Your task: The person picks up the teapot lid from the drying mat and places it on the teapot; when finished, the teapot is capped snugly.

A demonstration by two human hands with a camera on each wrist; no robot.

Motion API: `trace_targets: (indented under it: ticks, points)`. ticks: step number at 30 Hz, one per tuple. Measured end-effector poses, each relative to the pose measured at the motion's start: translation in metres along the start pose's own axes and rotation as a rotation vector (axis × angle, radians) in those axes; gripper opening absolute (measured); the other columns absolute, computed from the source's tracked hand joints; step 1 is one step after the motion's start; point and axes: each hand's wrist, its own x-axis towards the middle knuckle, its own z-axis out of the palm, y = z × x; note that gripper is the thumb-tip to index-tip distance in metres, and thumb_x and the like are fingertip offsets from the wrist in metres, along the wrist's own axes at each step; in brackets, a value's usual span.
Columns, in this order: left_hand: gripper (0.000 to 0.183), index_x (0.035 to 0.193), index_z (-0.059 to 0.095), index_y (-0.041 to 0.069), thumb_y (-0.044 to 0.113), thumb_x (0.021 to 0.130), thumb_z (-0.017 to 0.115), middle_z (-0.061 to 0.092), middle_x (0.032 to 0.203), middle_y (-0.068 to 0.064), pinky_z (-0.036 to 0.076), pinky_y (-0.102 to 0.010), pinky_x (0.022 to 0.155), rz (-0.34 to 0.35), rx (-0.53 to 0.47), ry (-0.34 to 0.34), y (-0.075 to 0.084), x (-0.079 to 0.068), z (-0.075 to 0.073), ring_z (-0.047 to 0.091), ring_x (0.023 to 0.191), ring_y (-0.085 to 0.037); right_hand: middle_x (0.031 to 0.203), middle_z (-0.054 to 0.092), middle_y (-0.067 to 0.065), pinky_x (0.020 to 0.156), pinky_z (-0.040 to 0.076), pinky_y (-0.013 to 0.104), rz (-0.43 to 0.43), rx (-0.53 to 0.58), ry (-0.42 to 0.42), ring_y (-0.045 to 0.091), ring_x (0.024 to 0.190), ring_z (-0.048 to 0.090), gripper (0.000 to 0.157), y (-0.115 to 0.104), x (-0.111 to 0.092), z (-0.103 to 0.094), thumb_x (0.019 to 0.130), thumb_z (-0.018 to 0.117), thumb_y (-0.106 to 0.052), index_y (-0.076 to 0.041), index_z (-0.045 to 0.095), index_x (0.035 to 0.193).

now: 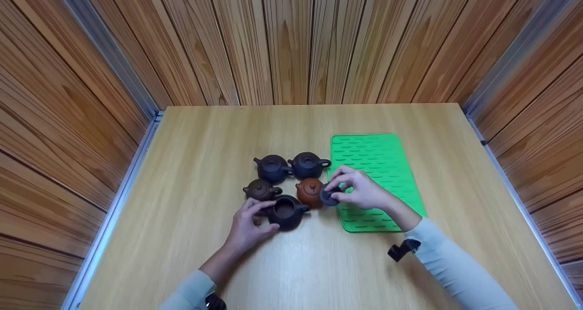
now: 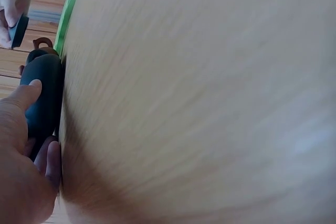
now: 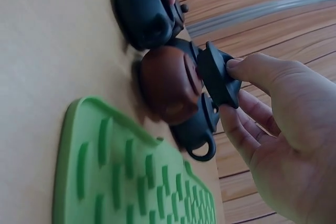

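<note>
A dark teapot point(image 1: 286, 213) without a lid stands on the table, its round opening facing up. My left hand point(image 1: 249, 225) grips its left side, thumb in front and fingers behind. In the left wrist view the thumb lies against the wall of the dark teapot point(image 2: 43, 103). My right hand point(image 1: 357, 189) pinches a dark teapot lid point(image 1: 329, 195) between thumb and fingers. The right wrist view shows that lid point(image 3: 218, 74) raised and tilted, in front of the reddish-brown teapot point(image 3: 169, 85). In the head view the lid overlaps the right side of the brown teapot point(image 1: 309, 190).
Two dark lidded teapots, one left point(image 1: 272, 168) and one right point(image 1: 308, 164), stand side by side behind. A smaller dark brown teapot point(image 1: 260, 189) is beside my left fingers. A green ridged mat point(image 1: 369, 157) lies to the right, partly under my right forearm. Wooden walls point(image 1: 291, 41) enclose the table.
</note>
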Motion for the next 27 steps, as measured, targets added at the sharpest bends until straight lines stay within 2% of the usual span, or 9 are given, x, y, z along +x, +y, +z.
trace_targets:
  ticks: [7,16,20,27]
  points:
    - [0.058,0.134,0.083,0.02,0.012,0.08,0.102,0.066,0.116,-0.008,0.057,-0.023,0.081,-0.02,0.006,-0.012,0.001,-0.001,-0.002,0.068,0.106,-0.022,0.124,0.071,0.021,0.088,0.063,0.026,-0.053,-0.001,-0.011,0.021,0.112,0.067,0.013,-0.016,0.015,0.007,0.099,0.083,-0.004,-0.005,0.088,0.111]
    - [0.059,0.136,0.082,0.021,0.011,0.081,0.101,0.066,0.12,-0.006,0.057,-0.022,0.083,-0.043,0.001,-0.038,0.006,-0.001,-0.003,0.066,0.109,-0.02,0.124,0.073,0.02,0.088,0.061,0.026,-0.092,-0.016,-0.028,0.019,0.104,0.067,0.014,-0.029,0.037,0.017,0.098,0.083,-0.005,-0.005,0.088,0.111]
    - [0.059,0.136,0.082,0.02,0.011,0.082,0.101,0.065,0.119,-0.006,0.057,-0.023,0.083,-0.024,-0.002,-0.031,0.004,0.0,-0.002,0.067,0.108,-0.02,0.123,0.073,0.02,0.087,0.062,0.027,-0.118,-0.014,-0.03,0.026,0.104,0.07,0.014,-0.031,0.045,0.022,0.098,0.083,-0.006,-0.004,0.088,0.111]
    - [0.056,0.133,0.083,0.018,0.008,0.081,0.102,0.066,0.114,-0.009,0.06,-0.026,0.08,0.042,-0.004,0.005,0.0,-0.001,0.0,0.074,0.104,-0.025,0.124,0.073,0.02,0.086,0.059,0.025,-0.11,-0.023,-0.06,0.024,0.105,0.069,0.016,-0.04,0.055,0.033,0.098,0.083,-0.007,-0.005,0.089,0.113]
